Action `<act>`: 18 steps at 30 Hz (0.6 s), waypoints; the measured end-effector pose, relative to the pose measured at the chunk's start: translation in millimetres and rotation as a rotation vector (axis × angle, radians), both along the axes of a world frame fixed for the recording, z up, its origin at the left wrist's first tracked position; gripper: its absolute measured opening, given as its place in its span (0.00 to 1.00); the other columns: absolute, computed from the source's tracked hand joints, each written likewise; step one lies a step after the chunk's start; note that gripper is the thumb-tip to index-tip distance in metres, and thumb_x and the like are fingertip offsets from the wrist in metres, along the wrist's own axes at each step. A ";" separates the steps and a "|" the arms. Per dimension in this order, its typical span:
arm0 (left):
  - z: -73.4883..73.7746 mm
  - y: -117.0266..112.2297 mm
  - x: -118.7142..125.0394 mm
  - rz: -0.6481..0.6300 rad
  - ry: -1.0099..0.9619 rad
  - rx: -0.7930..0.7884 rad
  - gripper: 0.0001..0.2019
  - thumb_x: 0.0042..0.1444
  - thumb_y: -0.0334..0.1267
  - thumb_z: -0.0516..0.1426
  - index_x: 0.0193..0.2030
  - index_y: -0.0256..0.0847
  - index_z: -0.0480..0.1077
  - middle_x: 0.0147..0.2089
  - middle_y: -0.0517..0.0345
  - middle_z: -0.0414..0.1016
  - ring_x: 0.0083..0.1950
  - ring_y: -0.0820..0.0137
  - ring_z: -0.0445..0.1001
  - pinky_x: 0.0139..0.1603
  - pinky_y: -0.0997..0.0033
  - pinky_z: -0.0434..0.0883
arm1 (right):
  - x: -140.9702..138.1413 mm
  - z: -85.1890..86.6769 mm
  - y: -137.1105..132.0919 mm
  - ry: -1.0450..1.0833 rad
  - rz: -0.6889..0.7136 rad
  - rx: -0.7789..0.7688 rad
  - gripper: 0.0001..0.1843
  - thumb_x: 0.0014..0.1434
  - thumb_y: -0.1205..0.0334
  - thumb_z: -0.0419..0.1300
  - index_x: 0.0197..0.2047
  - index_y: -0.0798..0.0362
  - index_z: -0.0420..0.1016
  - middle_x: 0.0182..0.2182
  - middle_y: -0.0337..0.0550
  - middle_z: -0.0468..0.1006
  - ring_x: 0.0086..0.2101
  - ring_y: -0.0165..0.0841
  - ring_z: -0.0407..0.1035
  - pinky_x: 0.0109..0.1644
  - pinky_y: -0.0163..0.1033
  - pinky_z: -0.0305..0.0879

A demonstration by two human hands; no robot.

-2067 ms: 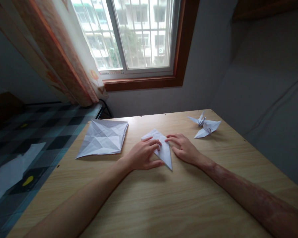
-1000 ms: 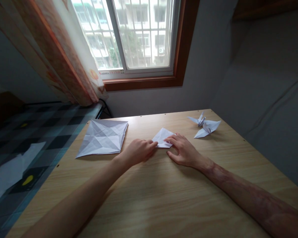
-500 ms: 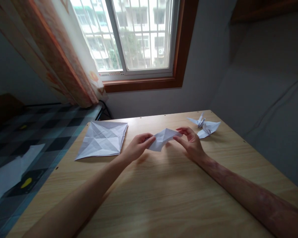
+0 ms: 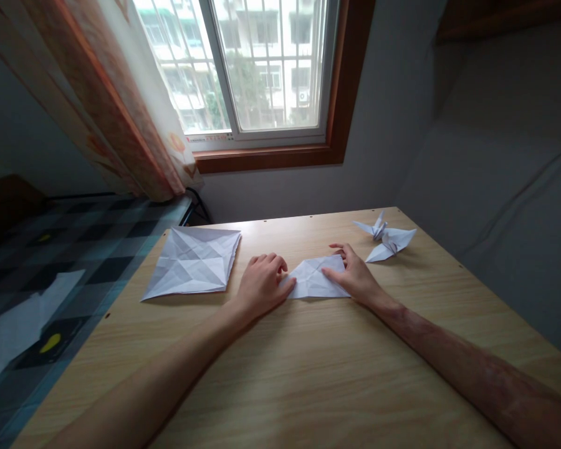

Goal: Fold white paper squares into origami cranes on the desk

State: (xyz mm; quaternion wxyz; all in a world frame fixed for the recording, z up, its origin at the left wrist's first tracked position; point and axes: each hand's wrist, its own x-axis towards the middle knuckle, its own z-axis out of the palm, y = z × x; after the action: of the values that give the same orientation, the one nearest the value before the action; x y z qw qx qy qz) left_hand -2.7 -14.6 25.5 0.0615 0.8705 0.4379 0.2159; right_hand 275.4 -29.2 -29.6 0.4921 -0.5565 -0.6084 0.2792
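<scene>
A small folded white paper (image 4: 311, 279) lies flat on the wooden table (image 4: 308, 374), between my two hands. My left hand (image 4: 260, 285) rests at its left corner, fingers curled and pressing the paper's edge. My right hand (image 4: 350, 274) lies on the paper's right side, fingers spread and pressing it down. To the left lies a creased, unfolded white square sheet (image 4: 191, 262). A finished white paper crane (image 4: 387, 241) stands at the back right of the table.
A window with a wooden frame (image 4: 271, 156) and an orange patterned curtain (image 4: 121, 112) are behind the table. On the left lies a dark checked surface (image 4: 51, 262) with white paper (image 4: 23, 324) on it. A grey wall runs along the right.
The folded paper was flipped and lifted off the table by both hands half a second ago. Now it lies flat on the table, pressed by both hands.
</scene>
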 end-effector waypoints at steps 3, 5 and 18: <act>-6.9 -0.2 1.3 -0.263 0.052 0.104 0.11 0.71 0.38 0.57 0.55 0.43 0.77 0.60 0.46 0.81 0.60 0.55 0.78 0.64 0.51 0.73 | 0.1 4.0 -3.1 -0.091 -0.002 0.014 0.35 0.55 0.55 0.73 0.64 0.49 0.72 0.45 0.46 0.82 0.42 0.43 0.80 0.44 0.45 0.78; -10.6 1.1 1.4 -0.415 0.075 0.093 0.15 0.74 0.34 0.52 0.60 0.45 0.76 0.65 0.48 0.80 0.63 0.58 0.78 0.66 0.54 0.74 | -1.1 6.8 -5.7 -0.070 0.000 0.034 0.34 0.56 0.56 0.72 0.65 0.49 0.71 0.43 0.45 0.83 0.41 0.42 0.80 0.44 0.44 0.77; -17.9 7.0 -2.5 -0.353 0.021 0.052 0.17 0.70 0.34 0.56 0.63 0.42 0.75 0.65 0.46 0.79 0.63 0.56 0.78 0.67 0.52 0.76 | -8.5 21.8 -19.4 -0.565 0.374 0.288 0.34 0.66 0.74 0.56 0.71 0.42 0.77 0.68 0.43 0.79 0.67 0.46 0.72 0.74 0.58 0.66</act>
State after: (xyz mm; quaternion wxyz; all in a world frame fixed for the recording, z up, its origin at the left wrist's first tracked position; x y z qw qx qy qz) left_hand -5.2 -7.6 7.6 0.0714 0.9373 0.2732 0.2041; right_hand 266.9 -48.7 -7.8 0.3186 -0.4158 -0.8446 0.1112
